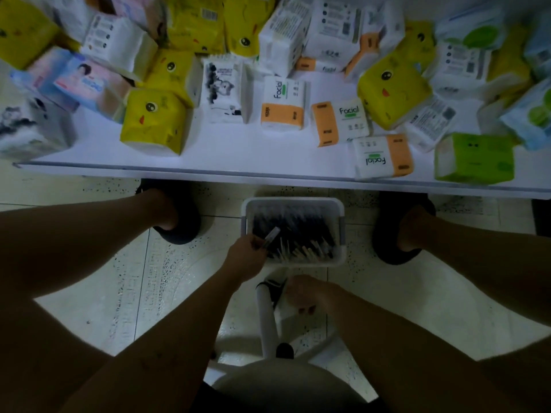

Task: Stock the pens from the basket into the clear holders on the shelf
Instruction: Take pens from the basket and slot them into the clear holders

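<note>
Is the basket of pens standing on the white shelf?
No, the basket stands on the tiled floor, below the edge of the shelf.

The pens (pixel 295 234) in the basket (pixel 293 261) are a dark blur; whether the right hand (pixel 307 293) holds anything, I can't tell.

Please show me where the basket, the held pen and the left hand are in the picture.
basket (pixel 293 201): head view, on its white far rim.
pen (pixel 272 235): head view, on its light barrel above the fingers.
left hand (pixel 246 257): head view, on the back of the hand.
</note>
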### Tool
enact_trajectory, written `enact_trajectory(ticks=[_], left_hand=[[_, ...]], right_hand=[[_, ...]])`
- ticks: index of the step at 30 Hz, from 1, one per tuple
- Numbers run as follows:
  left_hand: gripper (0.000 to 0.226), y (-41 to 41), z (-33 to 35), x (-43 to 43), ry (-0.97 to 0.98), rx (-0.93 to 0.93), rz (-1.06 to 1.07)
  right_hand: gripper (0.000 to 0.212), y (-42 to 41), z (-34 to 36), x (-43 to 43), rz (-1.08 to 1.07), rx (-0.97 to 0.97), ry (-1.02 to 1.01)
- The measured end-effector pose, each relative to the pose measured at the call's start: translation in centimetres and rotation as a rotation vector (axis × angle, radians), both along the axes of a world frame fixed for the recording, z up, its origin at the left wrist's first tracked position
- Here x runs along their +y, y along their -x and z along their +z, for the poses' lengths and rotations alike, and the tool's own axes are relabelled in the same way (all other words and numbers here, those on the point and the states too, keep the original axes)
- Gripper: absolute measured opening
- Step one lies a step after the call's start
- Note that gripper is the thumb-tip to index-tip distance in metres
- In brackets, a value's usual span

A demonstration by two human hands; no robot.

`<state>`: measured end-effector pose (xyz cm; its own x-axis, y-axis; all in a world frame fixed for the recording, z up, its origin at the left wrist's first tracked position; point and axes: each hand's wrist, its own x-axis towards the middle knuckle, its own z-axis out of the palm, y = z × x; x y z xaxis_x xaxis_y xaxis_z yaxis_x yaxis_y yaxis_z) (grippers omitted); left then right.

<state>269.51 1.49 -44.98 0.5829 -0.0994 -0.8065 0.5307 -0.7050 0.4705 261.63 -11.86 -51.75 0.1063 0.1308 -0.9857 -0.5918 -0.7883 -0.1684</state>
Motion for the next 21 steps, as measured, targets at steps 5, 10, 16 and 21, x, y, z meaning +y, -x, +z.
enact_trajectory(ticks=[5, 10, 16, 21], left_hand=[[0.023, 1.9, -0.4, 1.2, -0.031, 0.041, -0.035], [0.026, 1.4, 0.0, 1.9, -0.049, 0.025, -0.091], [0.021, 1.7, 0.6, 1.7, -0.045, 0.055, -0.034], [0.018, 3.1, 0.7, 0.5, -0.037, 0.095, -0.075]], right_hand=[[0.057, 1.7, -2.0, 1.9, 0.017, -0.142, -0.01], [0.066, 1.0, -4.0, 3.2, 0.191, -0.045, 0.036], [0.079, 1.9, -5.9, 3.0, 0.176, 0.011, 0.201], [0.07, 2.8, -6.9, 3.0, 0.255, 0.013, 0.153]])
